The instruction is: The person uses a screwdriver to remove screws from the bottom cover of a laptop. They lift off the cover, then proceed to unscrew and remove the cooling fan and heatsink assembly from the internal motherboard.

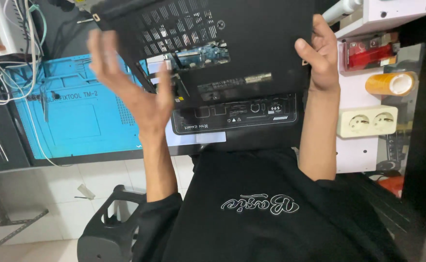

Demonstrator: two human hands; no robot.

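White floor tiles (pixel 67 194) show nearest on the left, beside a black plastic stool (pixel 106 228) and the person's black shirt (pixel 271 213), which fills the near centre. Both bare forearms rise from the shirt toward a black laptop (pixel 251 43), held underside up at the far centre, above the workbench. Its base has a vent grille at the far left, a small opening that shows a circuit board, and a label strip along the near edge. The left hand (pixel 130 82), blurred, is open with fingers spread, its palm at the laptop's left edge; whether it touches cannot be told. The right hand (pixel 319 58) grips the laptop's right edge, thumb over the base and fingers curled behind. Under the laptop to the left lies a blue repair mat (pixel 72 111). At the right sit a cream double wall socket (pixel 367 121), an amber tape roll (pixel 390 83) and a red part in a clear case (pixel 370 54). White cables (pixel 9 73) hang at the far left.
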